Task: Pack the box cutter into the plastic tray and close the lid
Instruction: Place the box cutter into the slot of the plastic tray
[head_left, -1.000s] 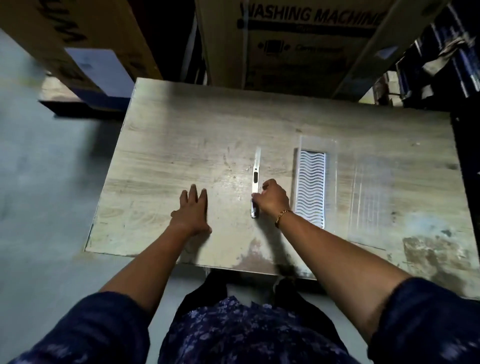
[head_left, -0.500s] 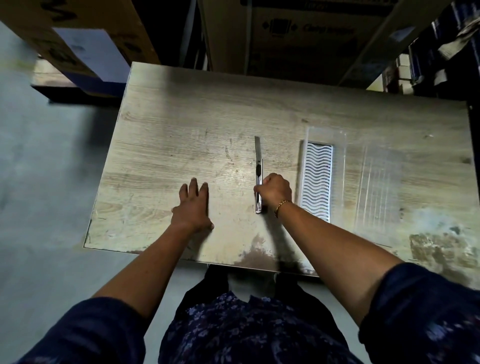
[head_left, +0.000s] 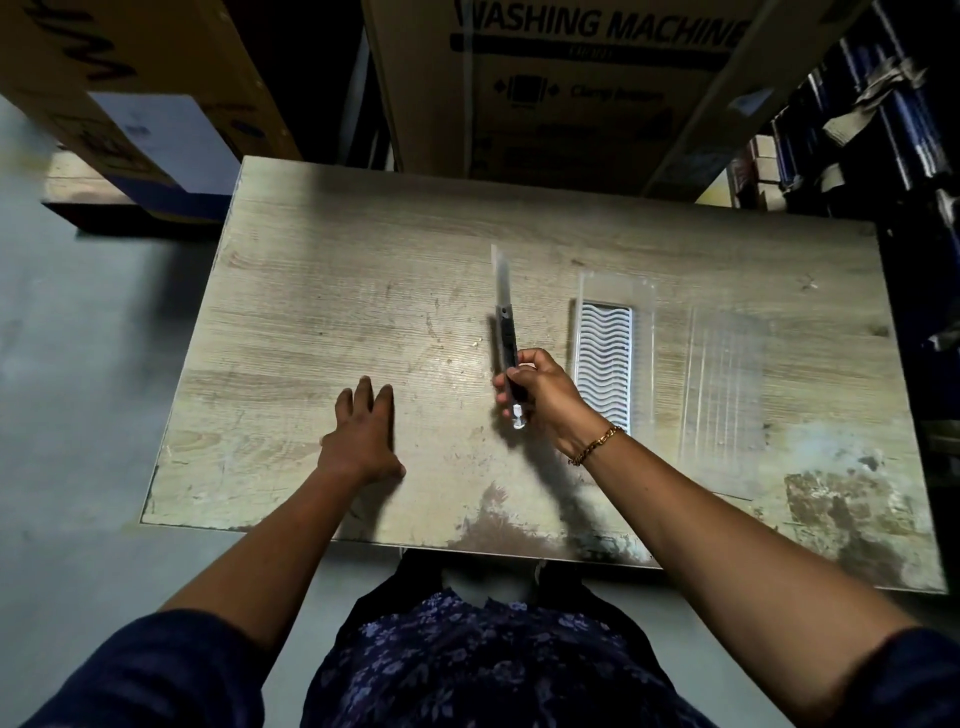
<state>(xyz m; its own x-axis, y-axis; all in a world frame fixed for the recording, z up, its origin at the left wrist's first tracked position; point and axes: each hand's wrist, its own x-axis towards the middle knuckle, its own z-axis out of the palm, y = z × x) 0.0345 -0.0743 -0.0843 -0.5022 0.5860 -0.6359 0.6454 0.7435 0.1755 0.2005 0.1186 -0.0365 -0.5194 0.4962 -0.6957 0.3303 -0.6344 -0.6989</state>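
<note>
Pale, scuffed wood-grain laminate table (head_left: 322, 291) fills the head view, the only view on record. Your right hand (head_left: 540, 397) has its fingers curled around the near half of the slim black-and-silver box cutter (head_left: 506, 338), thumb on the left side, so the hand is closed on the tool. The cutter looks raised off the surface, judging by the shadow under it, with its long pale blade end pointing away from you; the blade appears extended, though blur makes that uncertain. Your left hand (head_left: 363, 436) lies flat on the table well to the left, fingers together, holding nothing. The clear plastic tray with a white wavy-ribbed insert (head_left: 605, 364) lies just right of the cutter, long axis roughly parallel to it. The clear ribbed plastic lid (head_left: 724, 384) lies open, farther right. Step in hand, as judged: pick-up done, transfer to the tray beginning. Next move calls for a short carry rightward, keeping the cutter aligned with the tray's length, then lowering it onto the insert. Retract the blade first if it is out. The lid then folds over leftward.
</note>
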